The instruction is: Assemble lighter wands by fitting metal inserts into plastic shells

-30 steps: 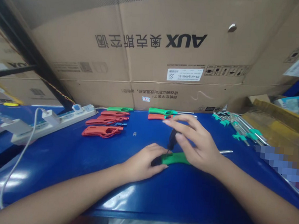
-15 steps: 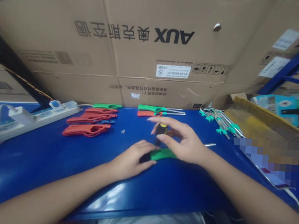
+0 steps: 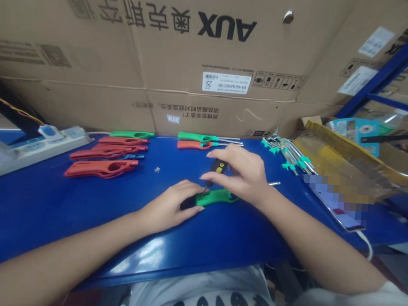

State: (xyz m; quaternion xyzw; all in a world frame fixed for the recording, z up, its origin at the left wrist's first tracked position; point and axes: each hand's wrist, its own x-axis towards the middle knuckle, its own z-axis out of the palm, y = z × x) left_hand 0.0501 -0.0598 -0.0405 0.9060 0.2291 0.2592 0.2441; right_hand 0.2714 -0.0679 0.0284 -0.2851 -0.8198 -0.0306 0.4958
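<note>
A green long-nosed lighter lies on the blue table, its metal tube poking out beyond my right wrist. My left hand is closed around the dark end of its handle. In my right hand is a black and yellow screwdriver, gripped between thumb and fingers and tilted. Its shaft points down at the green handle, close to my left fingertips; whether the tip sits in a screw is too small to tell. Several small screws lie on the table beyond my left hand.
Red lighter bodies and a green one lie left; a green lighter and a red one lie at the back. Metal tubes with turquoise pieces, a phone and an open carton are right. A power strip stands left.
The view has shifted, so everything sits further left in the picture. My right fingers have changed position around the screwdriver, and its handle now leans more. The left hand keeps its hold on the lighter.
</note>
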